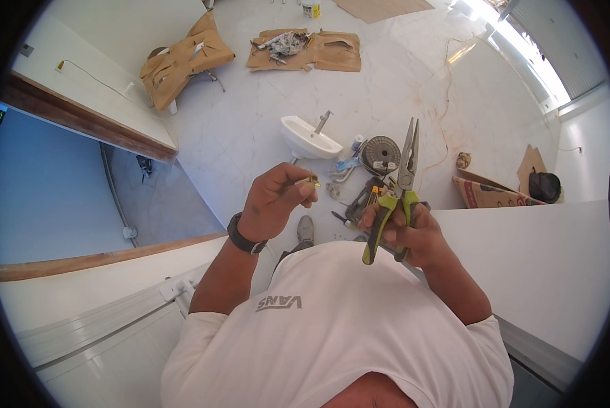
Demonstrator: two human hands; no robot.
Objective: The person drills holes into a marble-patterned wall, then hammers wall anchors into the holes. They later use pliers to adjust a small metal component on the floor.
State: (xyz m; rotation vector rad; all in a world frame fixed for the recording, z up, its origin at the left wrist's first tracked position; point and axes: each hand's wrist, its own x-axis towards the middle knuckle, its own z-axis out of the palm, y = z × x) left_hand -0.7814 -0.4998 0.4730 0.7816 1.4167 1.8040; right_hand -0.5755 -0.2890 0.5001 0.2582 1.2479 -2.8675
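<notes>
Between the thumb and fingertips of my left hand (269, 202) is a small brass-coloured piece (314, 181); most of it is hidden, so its exact kind does not show. My right hand (420, 238) is closed around the green and black handles of long needle-nose pliers (406, 175). Their jaws point away from me, nearly together, with nothing seen between them. The two hands are apart, both raised in front of my chest, and the pliers do not touch the brass-coloured piece.
Beyond my hands, a white washbasin (298, 136) with a tap stands on the pale tiled floor. Beside it lie a dark round reel (381, 155) and a power tool (361, 204). Cardboard pieces (337, 60) lie farther off; a cardboard box (488, 194) sits right, a doorway left.
</notes>
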